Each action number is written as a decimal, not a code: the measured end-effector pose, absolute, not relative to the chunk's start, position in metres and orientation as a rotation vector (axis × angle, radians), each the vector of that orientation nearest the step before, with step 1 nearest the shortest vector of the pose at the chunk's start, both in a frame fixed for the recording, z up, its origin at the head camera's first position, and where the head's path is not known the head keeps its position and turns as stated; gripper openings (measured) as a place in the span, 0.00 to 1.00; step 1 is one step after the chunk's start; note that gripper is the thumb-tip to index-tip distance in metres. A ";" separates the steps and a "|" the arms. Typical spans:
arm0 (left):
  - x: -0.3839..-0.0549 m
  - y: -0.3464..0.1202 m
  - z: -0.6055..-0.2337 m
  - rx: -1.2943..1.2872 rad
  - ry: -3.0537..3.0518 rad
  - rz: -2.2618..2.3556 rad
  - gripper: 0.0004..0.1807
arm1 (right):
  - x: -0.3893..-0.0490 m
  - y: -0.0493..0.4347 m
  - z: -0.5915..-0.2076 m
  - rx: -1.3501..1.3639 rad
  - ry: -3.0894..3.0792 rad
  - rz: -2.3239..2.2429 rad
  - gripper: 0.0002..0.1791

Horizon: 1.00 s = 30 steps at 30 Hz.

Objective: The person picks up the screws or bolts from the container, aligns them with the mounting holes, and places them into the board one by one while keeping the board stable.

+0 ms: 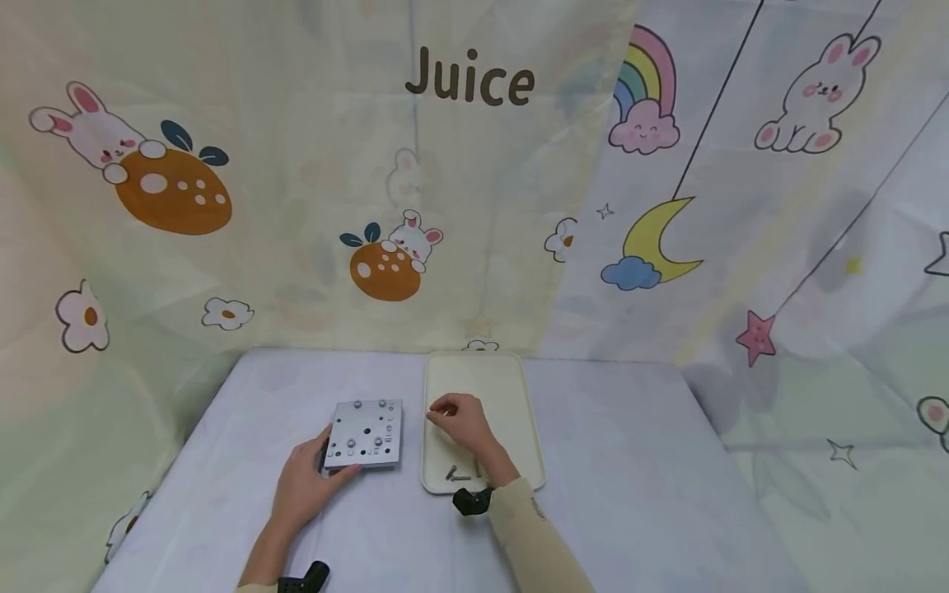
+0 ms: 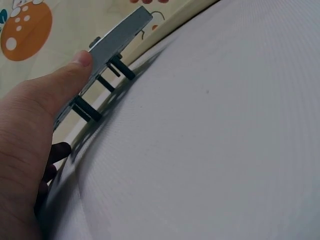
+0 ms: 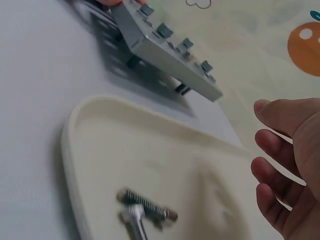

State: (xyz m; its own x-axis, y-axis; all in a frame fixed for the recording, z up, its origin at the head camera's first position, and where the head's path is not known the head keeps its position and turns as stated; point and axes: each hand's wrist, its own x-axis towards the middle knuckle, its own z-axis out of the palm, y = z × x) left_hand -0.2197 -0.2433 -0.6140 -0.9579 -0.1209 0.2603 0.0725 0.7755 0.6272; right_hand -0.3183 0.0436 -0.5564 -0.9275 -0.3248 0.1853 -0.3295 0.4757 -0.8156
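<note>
A square silver metal plate [image 1: 359, 436] has several holes and bolts; in the left wrist view, threaded bolt shanks [image 2: 86, 109] stick out from its underside. My left hand [image 1: 302, 486] grips the plate at its left and front edges, the thumb along the near edge and the fingers at the left side. My right hand [image 1: 463, 424] is over the left part of a cream tray [image 1: 511, 412]. Its fingers are loosely curled, and in the right wrist view a gap shows between thumb and forefinger, with nothing visible there. Loose bolts [image 3: 150, 206] lie in the tray.
A white cloth covers the table [image 1: 623, 461]. The tray stands right of the plate, with its raised rim [image 3: 70, 150] between the bolts and the cloth. A printed curtain [image 1: 296, 165] hangs behind and around the table.
</note>
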 end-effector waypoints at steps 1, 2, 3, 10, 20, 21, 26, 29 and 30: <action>-0.220 -0.244 -0.613 0.040 -2.684 -0.961 0.59 | -0.316 0.047 -0.555 0.592 -2.699 1.490 0.03; -0.220 -0.244 -0.612 0.041 -2.686 -0.960 0.59 | -0.313 0.050 -0.554 0.594 -2.699 1.491 0.03; -0.220 -0.245 -0.611 0.040 -2.688 -0.957 0.59 | -0.310 0.054 -0.553 0.594 -2.699 1.495 0.03; -0.222 -0.246 -0.613 0.049 -2.711 -0.968 0.59 | -0.293 0.081 -0.554 0.606 -2.689 1.513 0.07; -0.217 -0.239 -0.615 0.056 -2.715 -0.959 0.61 | -0.258 0.122 -0.563 0.496 -2.711 1.449 0.08; -0.216 -0.239 -0.615 0.057 -2.712 -0.958 0.61 | -0.254 0.124 -0.564 0.481 -2.701 1.455 0.08; -0.216 -0.241 -0.616 0.065 -2.716 -0.954 0.61 | -0.240 0.132 -0.572 0.405 -2.679 1.476 0.09; -0.219 -0.242 -0.616 0.048 -2.706 -0.966 0.60 | -0.234 0.135 -0.578 0.366 -2.676 1.463 0.09; -0.220 -0.241 -0.616 0.038 -2.702 -0.969 0.59 | -0.233 0.136 -0.580 0.353 -2.673 1.460 0.09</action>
